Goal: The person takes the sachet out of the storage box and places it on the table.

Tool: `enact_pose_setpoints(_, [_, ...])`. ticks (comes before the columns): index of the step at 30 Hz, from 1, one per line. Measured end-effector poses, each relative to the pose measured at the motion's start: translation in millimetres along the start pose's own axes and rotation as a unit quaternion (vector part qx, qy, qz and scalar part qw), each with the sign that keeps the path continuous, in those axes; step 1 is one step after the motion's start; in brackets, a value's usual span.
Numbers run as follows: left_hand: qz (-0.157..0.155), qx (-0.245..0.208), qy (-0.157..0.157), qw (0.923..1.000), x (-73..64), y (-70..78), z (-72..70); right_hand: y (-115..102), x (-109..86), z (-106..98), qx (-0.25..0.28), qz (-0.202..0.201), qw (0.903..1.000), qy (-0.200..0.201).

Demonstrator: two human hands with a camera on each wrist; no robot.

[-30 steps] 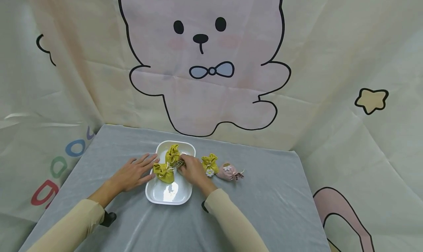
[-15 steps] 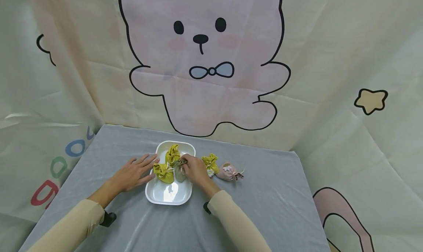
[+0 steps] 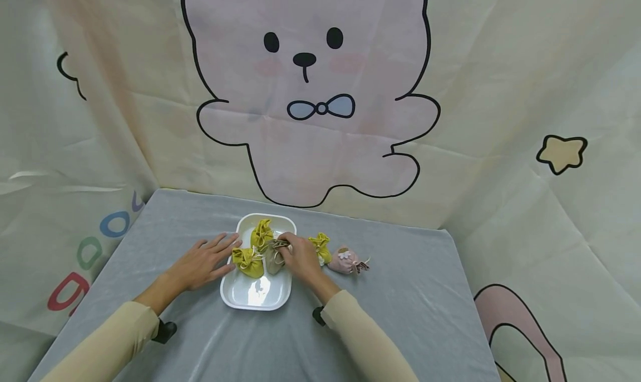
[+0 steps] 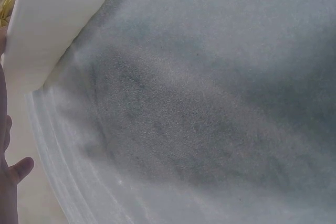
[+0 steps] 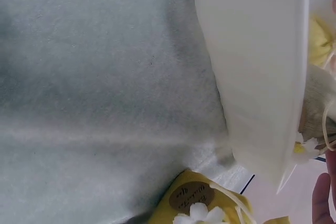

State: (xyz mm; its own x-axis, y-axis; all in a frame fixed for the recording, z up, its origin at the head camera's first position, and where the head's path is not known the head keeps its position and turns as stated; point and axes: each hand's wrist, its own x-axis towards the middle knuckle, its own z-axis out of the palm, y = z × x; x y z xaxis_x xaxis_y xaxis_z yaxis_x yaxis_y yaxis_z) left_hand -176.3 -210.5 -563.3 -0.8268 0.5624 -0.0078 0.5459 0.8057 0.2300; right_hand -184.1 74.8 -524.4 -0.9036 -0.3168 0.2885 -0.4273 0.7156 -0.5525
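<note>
My right hand pinches the gathered top of a beige-grey drawstring pouch at the right side of a white tray. In the right wrist view, the pouch shows behind the tray wall, with a pale cord hanging at its neck. Two yellow drawstring pouches lie in the tray, one farther back and one nearer. My left hand has its fingers spread at the tray's left rim, near the closer yellow pouch.
Right of the tray, another yellow pouch is partly hidden by my right hand; its brown label and white flower show in the right wrist view. A pink pouch lies beside it. Grey cloth covers the table, and a printed curtain hangs behind.
My right hand has shifted slightly right, and the beige-grey pouch, mostly hidden a second ago, now shows its body below the fingers. My left hand and the yellow pouches stay put.
</note>
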Motion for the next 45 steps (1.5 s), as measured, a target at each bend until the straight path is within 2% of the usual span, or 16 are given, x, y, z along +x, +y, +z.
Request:
enact_pose_setpoints(6, [0.005,0.000,0.011,0.9999,-0.3,-0.1,0.5,1,-1.8,-5,0.025,-0.010,0.9996,0.008])
enact_pose_setpoints(10, [0.011,0.002,0.018,0.9998,0.4,0.6,1.0,1,-3.7,-8,0.045,-0.005,0.9986,0.029])
enact_pose_setpoints(15, [0.007,0.001,0.010,0.9999,0.7,0.4,1.5,0,-5.0,-13,0.093,0.006,0.9937,0.062])
enact_pose_setpoints(20, [0.004,-0.003,0.011,0.9999,0.5,0.5,2.1,-3,-6.7,-20,0.137,0.011,0.9878,0.074])
enact_pose_setpoints(24, [0.007,-0.002,0.016,0.9998,0.7,0.2,3.1,-4,-8.9,-26,0.141,-0.009,0.9861,0.087])
enact_pose_setpoints(31, [0.001,-0.001,0.005,1.0000,1.5,0.9,2.4,-5,-15.3,-42,0.127,-0.050,0.9850,0.105])
enact_pose_setpoints(36, [0.003,0.001,0.003,1.0000,1.4,0.7,2.2,-2,-19.6,-53,0.121,-0.049,0.9853,0.109])
enact_pose_setpoints(45, [0.008,0.002,0.017,0.9998,-0.3,0.2,2.1,7,-29.7,-70,0.146,-0.071,0.9781,0.130])
